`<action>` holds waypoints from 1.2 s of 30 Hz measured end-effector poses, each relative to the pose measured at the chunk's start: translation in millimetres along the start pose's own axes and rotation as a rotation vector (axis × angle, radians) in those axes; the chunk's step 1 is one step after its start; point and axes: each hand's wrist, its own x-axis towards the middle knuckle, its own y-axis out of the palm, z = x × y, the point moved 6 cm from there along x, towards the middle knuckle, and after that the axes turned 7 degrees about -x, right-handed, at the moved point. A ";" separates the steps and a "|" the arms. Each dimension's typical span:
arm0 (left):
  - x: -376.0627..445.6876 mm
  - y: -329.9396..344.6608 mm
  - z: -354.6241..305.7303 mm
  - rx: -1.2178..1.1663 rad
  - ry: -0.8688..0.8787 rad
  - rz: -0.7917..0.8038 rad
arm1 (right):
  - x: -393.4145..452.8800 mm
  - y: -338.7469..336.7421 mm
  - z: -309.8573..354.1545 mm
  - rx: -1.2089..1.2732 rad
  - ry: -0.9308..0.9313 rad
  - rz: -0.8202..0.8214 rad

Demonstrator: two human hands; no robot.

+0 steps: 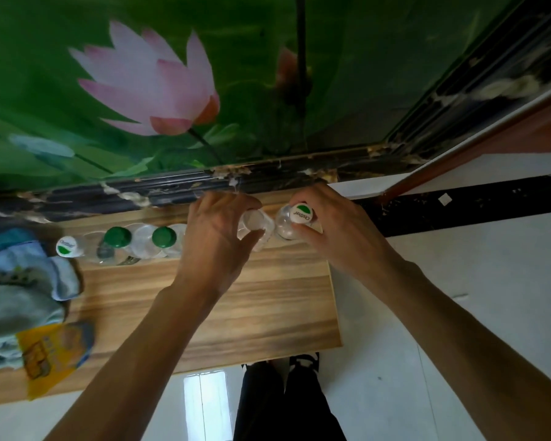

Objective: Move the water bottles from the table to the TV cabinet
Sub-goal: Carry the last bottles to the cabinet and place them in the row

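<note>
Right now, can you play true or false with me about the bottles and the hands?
1. Both hands are on bottles. True: the left hand holds a clear bottle, the right hand holds the white-capped bottle.
2. Two bottles in the row have green caps. True.
3. The bottles stand on the floor. False: they stand on the wooden cabinet top.
4. A blue flower is pictured behind. False: the lotus is pink.
5. The cloth pile lies at the right. False: at the left.
</note>
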 end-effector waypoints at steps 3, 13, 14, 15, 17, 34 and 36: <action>3.2 5.2 6.9 0.005 -0.015 0.012 | 4.7 9.7 -3.7 -0.005 0.011 0.015; 5.5 9.3 12.9 0.004 -0.009 0.025 | 3.9 22.4 -5.6 0.013 0.030 0.057; 5.1 9.0 12.4 0.007 -0.002 0.028 | 3.6 22.9 -5.5 0.017 0.034 0.058; 4.3 9.0 12.4 0.011 0.006 0.032 | 3.3 23.6 -5.2 0.020 0.037 0.060; 2.9 10.1 12.9 0.024 0.023 0.052 | 2.1 25.2 -4.3 0.020 0.036 0.065; -0.3 16.3 10.4 0.037 0.036 0.040 | 0.0 28.4 -9.7 0.062 0.061 0.089; -0.4 16.4 9.3 0.047 0.036 0.047 | -1.3 28.3 -10.0 0.042 0.058 0.086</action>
